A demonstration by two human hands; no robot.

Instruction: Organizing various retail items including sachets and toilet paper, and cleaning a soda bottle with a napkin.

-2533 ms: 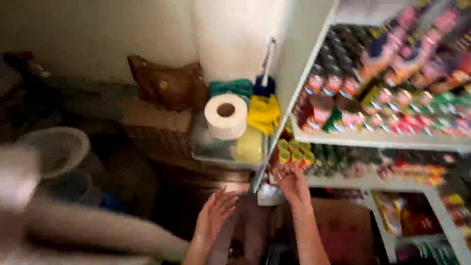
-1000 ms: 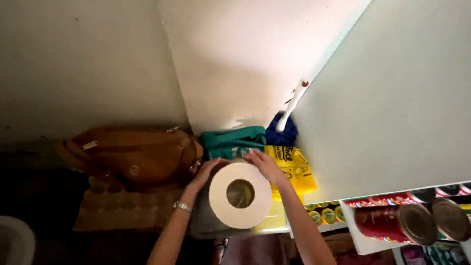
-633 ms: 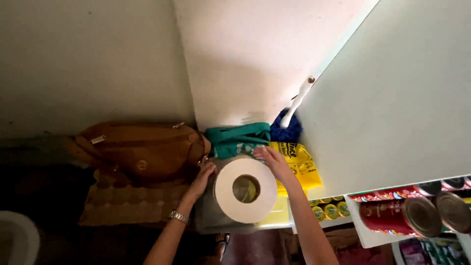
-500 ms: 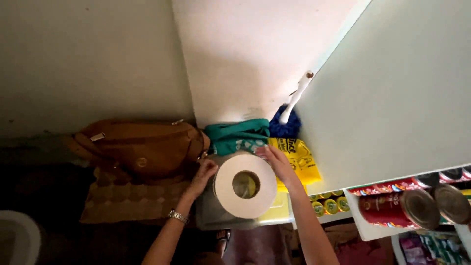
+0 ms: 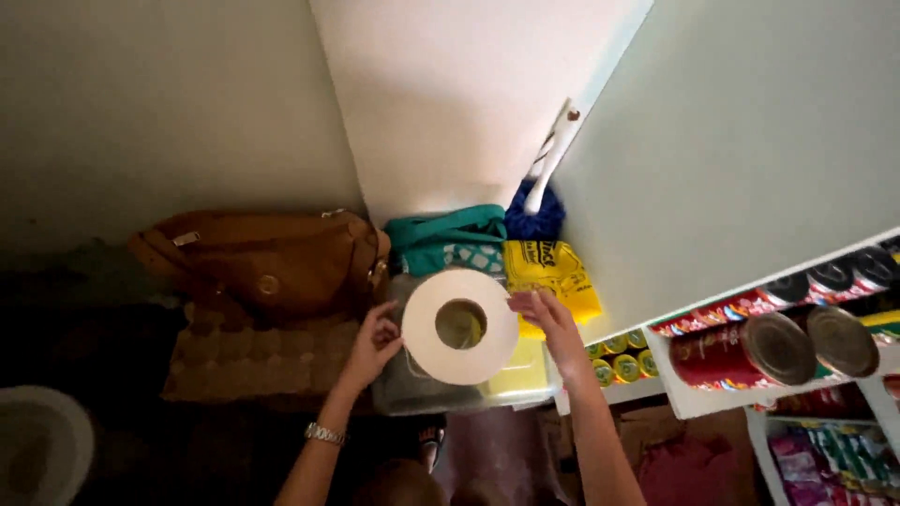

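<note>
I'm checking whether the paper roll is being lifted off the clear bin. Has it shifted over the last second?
No. The roll sits in the same spot against the teal cloth and yellow bag, with both hands at its sides.

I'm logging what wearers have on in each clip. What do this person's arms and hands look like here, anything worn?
Both forearms are bare, with no sleeves in view. The left hand has a silvery metal band, a watch or bracelet, on its wrist. The right hand shows nothing on its wrist. No gloves; the picture is too dim to tell about rings.
</note>
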